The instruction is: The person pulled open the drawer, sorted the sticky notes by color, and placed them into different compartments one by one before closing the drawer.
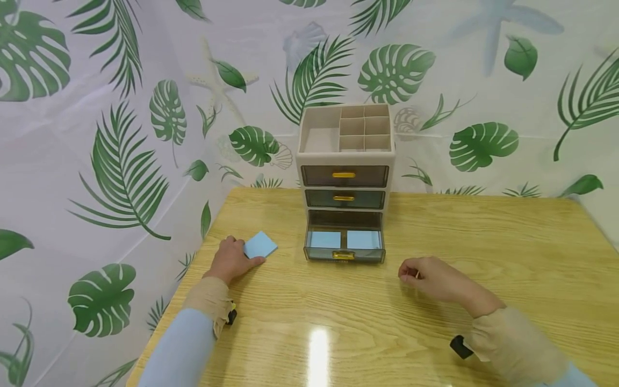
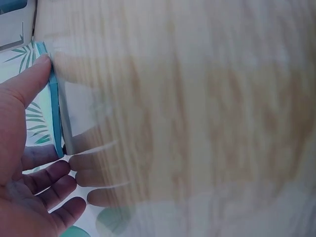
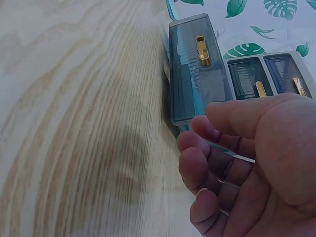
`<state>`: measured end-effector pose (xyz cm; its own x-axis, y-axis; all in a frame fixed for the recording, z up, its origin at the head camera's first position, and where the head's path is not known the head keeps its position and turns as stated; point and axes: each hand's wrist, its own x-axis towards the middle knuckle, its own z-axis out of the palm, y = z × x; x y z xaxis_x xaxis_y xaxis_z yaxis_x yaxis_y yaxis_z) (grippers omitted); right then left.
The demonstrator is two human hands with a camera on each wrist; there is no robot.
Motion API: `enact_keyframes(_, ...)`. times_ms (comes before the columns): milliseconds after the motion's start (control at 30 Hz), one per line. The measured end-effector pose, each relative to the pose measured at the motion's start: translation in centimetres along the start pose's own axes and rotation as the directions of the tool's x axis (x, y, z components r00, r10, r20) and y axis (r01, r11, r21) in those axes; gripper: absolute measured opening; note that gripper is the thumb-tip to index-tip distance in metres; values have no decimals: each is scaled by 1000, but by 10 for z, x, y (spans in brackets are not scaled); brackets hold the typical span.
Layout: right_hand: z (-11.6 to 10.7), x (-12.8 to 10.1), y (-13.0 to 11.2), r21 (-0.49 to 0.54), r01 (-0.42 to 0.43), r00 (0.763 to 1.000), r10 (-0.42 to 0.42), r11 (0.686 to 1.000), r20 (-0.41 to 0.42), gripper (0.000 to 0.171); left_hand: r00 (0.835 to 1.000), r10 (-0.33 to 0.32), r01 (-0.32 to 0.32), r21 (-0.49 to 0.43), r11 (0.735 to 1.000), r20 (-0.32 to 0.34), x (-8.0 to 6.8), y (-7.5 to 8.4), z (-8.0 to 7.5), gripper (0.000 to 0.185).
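So my left hand (image 1: 231, 260) is down on the wooden table (image 1: 435, 301) near its left edge, holding a light blue sticky-note pad (image 1: 260, 245). From the wrist view my thumb (image 2: 30, 79) sits on one edge of the pad and my fingers (image 2: 47, 177) curl toward the other, so it's pinched between them, tilted up off the tabletop.

My right hand (image 1: 437, 279) is resting on the table, well apart from the pad, off to the right of the drawer unit. Fingers are loosely curled in toward the palm and there's nothing in them.

Between my hands, further back, is a small beige desktop organizer (image 1: 344, 161) with divided compartments on top and three smoky translucent drawers with gold handles. The bottom drawer (image 1: 344, 246) is pulled out, and there are two more blue pads (image 1: 325, 239) lying side by side in it. The upper two drawers are pushed in. Behind it all hangs a leaf-print backdrop (image 1: 121, 161).
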<state>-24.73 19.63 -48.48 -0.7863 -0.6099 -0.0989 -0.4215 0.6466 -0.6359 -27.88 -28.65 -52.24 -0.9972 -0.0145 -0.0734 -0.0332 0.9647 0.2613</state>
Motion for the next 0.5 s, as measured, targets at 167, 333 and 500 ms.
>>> enact_keyframes(167, 1, 0, 0, -5, 0, 1000, 0, 1000, 4, 12, 1000, 1, -1, -6, 1000, -14, 0, 1, 1, 80)
enact_keyframes(333, 1, 0, -1, -10, 5, 1000, -5, 1000, 8, 11, 999, -6, 5, -42, 999, -39, -1, 3, 4, 83)
enact_keyframes(500, 4, -1, 2, 9, 8, 1000, -8, 1000, 15, 11, 999, 12, -17, -117, 993, -43, -8, 12, 3, 80)
